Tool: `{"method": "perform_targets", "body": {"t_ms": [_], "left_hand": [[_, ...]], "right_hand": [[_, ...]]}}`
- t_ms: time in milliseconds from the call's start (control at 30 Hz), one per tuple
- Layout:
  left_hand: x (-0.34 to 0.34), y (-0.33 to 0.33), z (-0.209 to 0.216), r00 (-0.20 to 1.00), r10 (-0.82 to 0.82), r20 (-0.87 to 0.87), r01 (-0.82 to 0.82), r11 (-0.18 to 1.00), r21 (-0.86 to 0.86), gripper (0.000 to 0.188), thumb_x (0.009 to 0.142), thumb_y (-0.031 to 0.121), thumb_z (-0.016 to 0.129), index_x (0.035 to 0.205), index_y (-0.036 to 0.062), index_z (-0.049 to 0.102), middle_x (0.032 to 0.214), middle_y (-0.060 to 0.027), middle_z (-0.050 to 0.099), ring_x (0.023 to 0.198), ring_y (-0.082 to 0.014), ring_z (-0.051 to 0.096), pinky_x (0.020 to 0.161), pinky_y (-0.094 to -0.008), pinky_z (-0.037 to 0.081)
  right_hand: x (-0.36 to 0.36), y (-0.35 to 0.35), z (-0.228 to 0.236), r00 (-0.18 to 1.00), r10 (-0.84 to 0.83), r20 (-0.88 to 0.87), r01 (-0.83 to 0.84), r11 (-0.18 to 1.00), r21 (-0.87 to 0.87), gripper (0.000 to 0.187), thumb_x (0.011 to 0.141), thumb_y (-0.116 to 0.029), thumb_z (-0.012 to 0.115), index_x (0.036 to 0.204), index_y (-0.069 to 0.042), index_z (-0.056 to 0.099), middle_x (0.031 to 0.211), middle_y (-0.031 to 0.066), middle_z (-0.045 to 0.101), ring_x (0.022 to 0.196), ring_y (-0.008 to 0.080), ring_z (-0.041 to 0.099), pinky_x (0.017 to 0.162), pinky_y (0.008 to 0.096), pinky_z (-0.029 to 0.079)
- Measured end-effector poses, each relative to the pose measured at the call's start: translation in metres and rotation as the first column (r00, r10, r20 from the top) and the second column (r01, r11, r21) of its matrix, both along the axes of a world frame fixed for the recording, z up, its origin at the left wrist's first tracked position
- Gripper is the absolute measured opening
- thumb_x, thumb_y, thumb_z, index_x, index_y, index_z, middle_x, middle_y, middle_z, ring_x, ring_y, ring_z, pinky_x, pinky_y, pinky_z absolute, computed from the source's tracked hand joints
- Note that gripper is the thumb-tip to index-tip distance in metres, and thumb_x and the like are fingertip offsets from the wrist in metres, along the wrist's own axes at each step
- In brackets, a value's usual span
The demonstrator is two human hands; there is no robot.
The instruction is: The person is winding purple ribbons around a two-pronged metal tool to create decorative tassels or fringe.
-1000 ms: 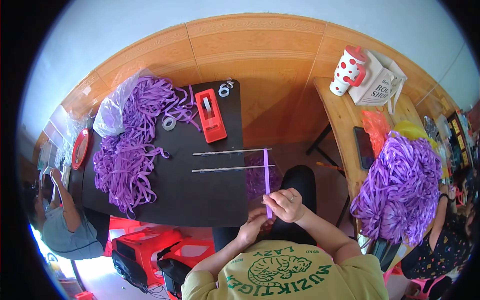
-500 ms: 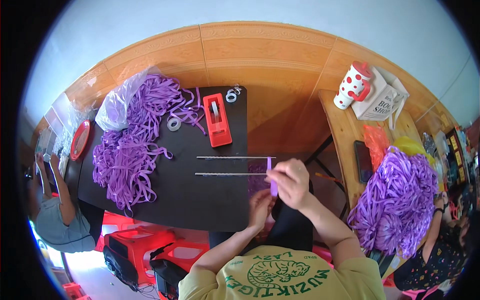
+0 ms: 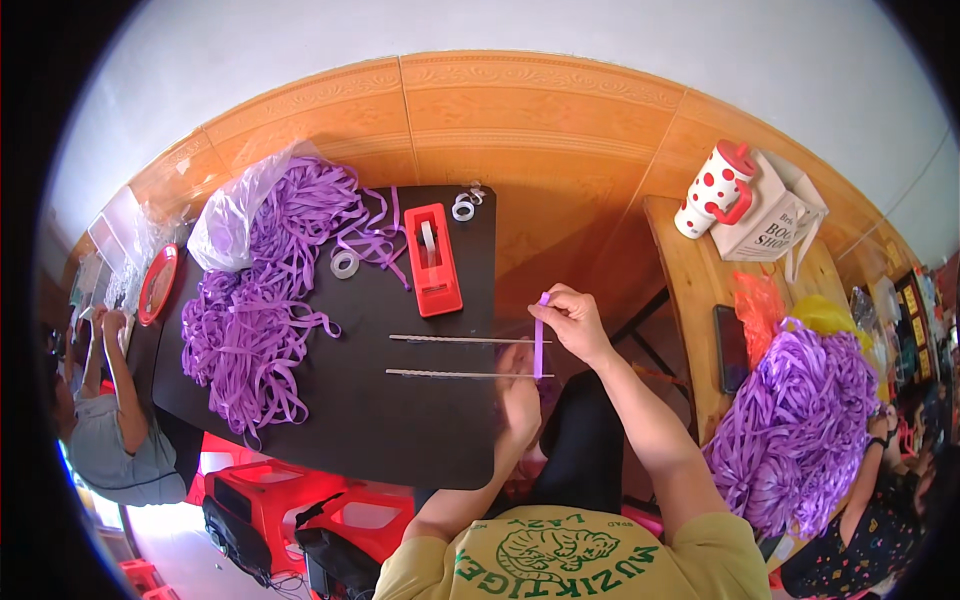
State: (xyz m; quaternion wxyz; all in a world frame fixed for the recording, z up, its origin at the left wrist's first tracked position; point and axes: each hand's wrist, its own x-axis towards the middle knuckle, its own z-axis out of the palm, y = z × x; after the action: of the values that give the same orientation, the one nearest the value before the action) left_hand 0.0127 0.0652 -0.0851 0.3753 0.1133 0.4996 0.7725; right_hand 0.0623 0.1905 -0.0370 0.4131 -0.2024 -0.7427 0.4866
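Two thin metal rods, the far rod [image 3: 450, 339] and the near rod [image 3: 450, 374], lie parallel on the dark table, their right ends sticking out past its edge. A short purple ribbon [image 3: 540, 345] crosses both rods near those ends. My right hand [image 3: 572, 322] pinches the ribbon's far end between thumb and fingers, just beyond the far rod. Below the rods, beside the table edge, is my left hand [image 3: 519, 405]; its fingers are blurred and partly behind the rods, so I cannot make out their grip.
A red tape dispenser [image 3: 432, 262], a tape roll [image 3: 344, 264] and a heap of purple ribbon [image 3: 250, 340] occupy the table. On the wooden table at right are a spotted tumbler [image 3: 712, 190], a phone [image 3: 730, 348] and another ribbon pile [image 3: 795, 430]. People sit at both sides.
My right hand has moved away from me, carrying the ribbon's end beyond the far rod. The left hand has risen towards the rods. The view has shifted slightly.
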Motion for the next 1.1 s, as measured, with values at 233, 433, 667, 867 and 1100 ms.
{"method": "perform_targets", "body": {"t_ms": [233,433,667,867,1100], "left_hand": [[-0.009,0.007,-0.01,0.981,-0.039,-0.189,0.06,0.993,0.103,0.034,0.09,-0.002,0.048,0.123,0.0015,0.054,0.116,-0.009,0.057,0.102,-0.0132,0.055,0.089,-0.0252,0.043],[-0.01,0.006,-0.008,0.894,-0.021,-0.447,0.069,0.993,0.092,0.023,0.089,-0.001,0.052,0.109,0.0001,0.063,0.113,-0.0059,0.057,0.098,-0.0141,0.056,0.086,-0.0251,0.044],[-0.004,-0.016,-0.007,0.986,-0.132,-0.103,0.151,0.969,0.195,0.016,0.086,0.0,0.056,0.097,-0.001,0.068,0.114,-0.0079,0.058,0.099,-0.0165,0.058,0.085,-0.0268,0.046],[-0.003,-0.023,-0.005,0.989,-0.148,0.013,0.142,0.966,0.217,0.016,0.085,-0.002,0.054,0.093,-0.0011,0.068,0.112,-0.0139,0.061,0.098,-0.0191,0.06,0.083,-0.0275,0.048],[0.001,-0.025,-0.004,0.987,-0.153,0.047,0.139,0.967,0.214,0.018,0.084,-0.003,0.052,0.091,-0.0022,0.068,0.108,-0.0151,0.063,0.095,-0.0198,0.061,0.086,-0.0287,0.046]], "right_hand": [[0.008,0.003,-0.018,0.963,0.163,0.215,-0.06,0.905,-0.422,0.015,0.084,-0.007,0.064,0.071,-0.001,0.066,0.068,-0.0002,0.058,0.06,0.0059,0.049,0.057,0.023,0.039],[0.018,-0.021,-0.038,0.97,0.241,0.027,-0.108,0.531,-0.841,0.012,0.084,-0.007,0.059,0.08,0.001,0.068,0.069,0.0024,0.063,0.062,0.0099,0.057,0.055,0.0225,0.043],[0.053,-0.072,-0.071,0.994,0.067,-0.092,-0.114,0.558,-0.822,0.014,0.085,-0.005,0.059,0.097,0.0,0.064,0.085,0.005,0.065,0.077,0.0113,0.06,0.072,0.024,0.048],[0.056,-0.108,-0.042,0.989,-0.058,-0.134,-0.035,0.797,-0.604,0.02,0.085,-0.002,0.06,0.105,0.001,0.061,0.092,0.0035,0.063,0.084,0.0088,0.058,0.078,0.0214,0.045],[0.048,-0.117,-0.034,0.999,-0.042,-0.008,0.033,0.878,-0.478,0.01,0.084,-0.004,0.06,0.091,0.003,0.062,0.082,0.0044,0.064,0.077,0.0085,0.057,0.07,0.0227,0.045]]}}
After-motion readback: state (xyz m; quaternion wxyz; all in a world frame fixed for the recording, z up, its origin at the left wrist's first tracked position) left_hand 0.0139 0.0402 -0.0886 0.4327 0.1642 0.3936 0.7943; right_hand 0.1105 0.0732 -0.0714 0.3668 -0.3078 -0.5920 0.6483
